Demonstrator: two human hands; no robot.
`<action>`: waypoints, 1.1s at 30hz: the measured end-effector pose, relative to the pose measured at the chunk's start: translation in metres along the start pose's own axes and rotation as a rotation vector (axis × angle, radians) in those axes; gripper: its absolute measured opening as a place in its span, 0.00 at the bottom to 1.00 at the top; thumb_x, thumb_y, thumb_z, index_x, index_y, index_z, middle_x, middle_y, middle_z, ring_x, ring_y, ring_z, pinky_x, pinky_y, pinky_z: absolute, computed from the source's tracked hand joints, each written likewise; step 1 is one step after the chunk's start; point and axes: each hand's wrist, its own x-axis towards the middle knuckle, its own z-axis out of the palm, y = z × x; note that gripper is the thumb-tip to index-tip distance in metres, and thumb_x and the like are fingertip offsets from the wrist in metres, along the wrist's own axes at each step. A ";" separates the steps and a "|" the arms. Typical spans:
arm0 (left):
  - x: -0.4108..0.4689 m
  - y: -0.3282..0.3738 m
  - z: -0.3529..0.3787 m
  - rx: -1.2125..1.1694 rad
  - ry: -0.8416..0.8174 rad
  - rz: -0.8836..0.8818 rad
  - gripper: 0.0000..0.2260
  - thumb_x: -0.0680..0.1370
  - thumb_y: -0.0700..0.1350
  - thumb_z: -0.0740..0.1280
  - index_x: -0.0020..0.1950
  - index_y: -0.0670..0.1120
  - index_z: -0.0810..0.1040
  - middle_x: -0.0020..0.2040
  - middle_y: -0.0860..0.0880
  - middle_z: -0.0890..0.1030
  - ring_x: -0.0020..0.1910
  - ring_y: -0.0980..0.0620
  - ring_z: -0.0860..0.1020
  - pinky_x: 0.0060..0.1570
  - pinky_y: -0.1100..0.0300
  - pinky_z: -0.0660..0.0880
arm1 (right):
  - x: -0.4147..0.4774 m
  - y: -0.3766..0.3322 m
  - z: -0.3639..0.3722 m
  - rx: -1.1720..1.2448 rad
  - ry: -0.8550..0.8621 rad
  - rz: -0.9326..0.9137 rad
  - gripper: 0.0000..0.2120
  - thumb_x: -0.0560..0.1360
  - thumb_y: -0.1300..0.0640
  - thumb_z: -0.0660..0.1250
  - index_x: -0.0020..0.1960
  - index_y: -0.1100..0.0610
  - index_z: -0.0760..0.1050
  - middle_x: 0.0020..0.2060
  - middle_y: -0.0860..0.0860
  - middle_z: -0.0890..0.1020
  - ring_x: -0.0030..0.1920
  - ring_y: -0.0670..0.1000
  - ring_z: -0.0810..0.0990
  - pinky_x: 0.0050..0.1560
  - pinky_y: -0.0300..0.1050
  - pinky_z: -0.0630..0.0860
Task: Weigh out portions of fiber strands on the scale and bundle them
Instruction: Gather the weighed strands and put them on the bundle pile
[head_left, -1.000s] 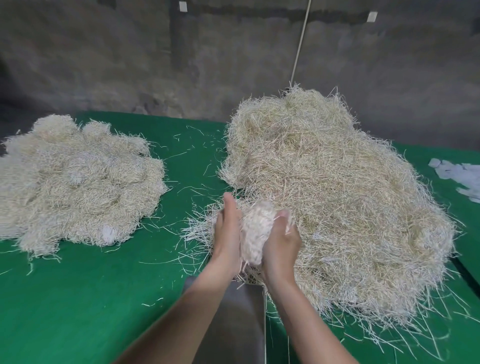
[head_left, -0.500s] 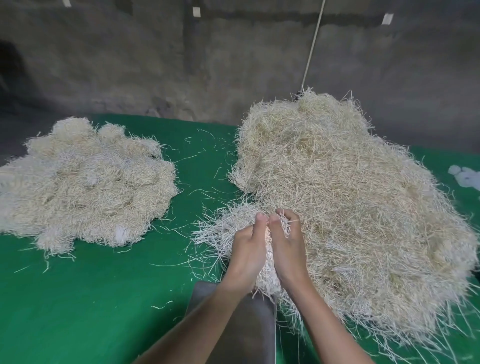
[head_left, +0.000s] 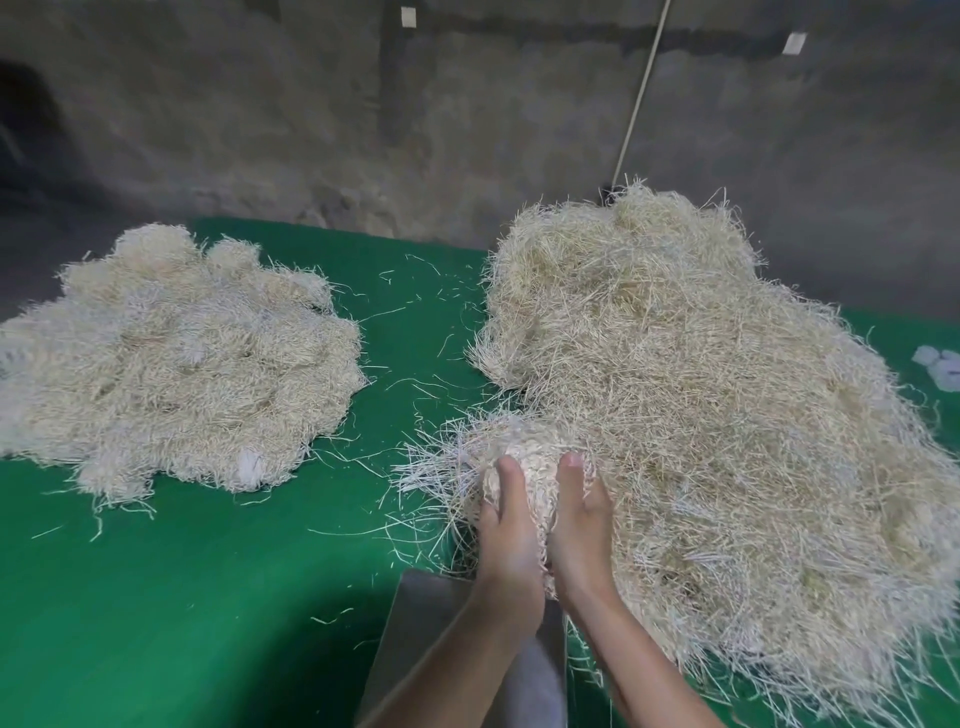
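Left hand (head_left: 506, 527), right hand (head_left: 577, 525) squeeze bundle (head_left: 535, 462) between them (thumbs on top), near table (head_left: 208, 597) front edge. Squeeze evenly; tuck stray ends.

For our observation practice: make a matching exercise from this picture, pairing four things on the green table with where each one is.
Things
1. big fiber heap
2. flatter fiber pile
3. small bunch of strands
4. grey metal pan

Places
A. held between the left hand and the right hand
B. nearest the person, low in the view
C. left side of the green table
D. right side, reaching the back edge

Pairs: 1-D, 2-C, 3-A, 4-B
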 end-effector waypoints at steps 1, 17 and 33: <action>0.005 0.004 0.000 0.031 0.050 0.059 0.54 0.58 0.76 0.60 0.77 0.49 0.56 0.75 0.49 0.60 0.72 0.49 0.62 0.66 0.54 0.63 | -0.003 0.002 -0.001 -0.034 -0.015 -0.024 0.36 0.74 0.33 0.50 0.68 0.60 0.67 0.60 0.55 0.75 0.66 0.52 0.71 0.67 0.43 0.60; 0.033 -0.005 -0.002 0.537 -0.058 0.423 0.23 0.75 0.57 0.66 0.62 0.42 0.68 0.36 0.60 0.69 0.32 0.75 0.71 0.31 0.77 0.67 | -0.003 0.005 -0.012 -0.096 0.107 -0.110 0.13 0.78 0.43 0.56 0.48 0.50 0.74 0.41 0.42 0.78 0.43 0.42 0.77 0.45 0.37 0.72; 0.004 0.035 -0.068 0.306 0.039 0.277 0.29 0.77 0.40 0.65 0.75 0.54 0.56 0.69 0.58 0.67 0.64 0.67 0.69 0.64 0.69 0.66 | 0.003 0.004 0.073 -0.168 0.197 -0.302 0.08 0.80 0.56 0.56 0.57 0.57 0.67 0.40 0.49 0.74 0.39 0.51 0.72 0.37 0.45 0.64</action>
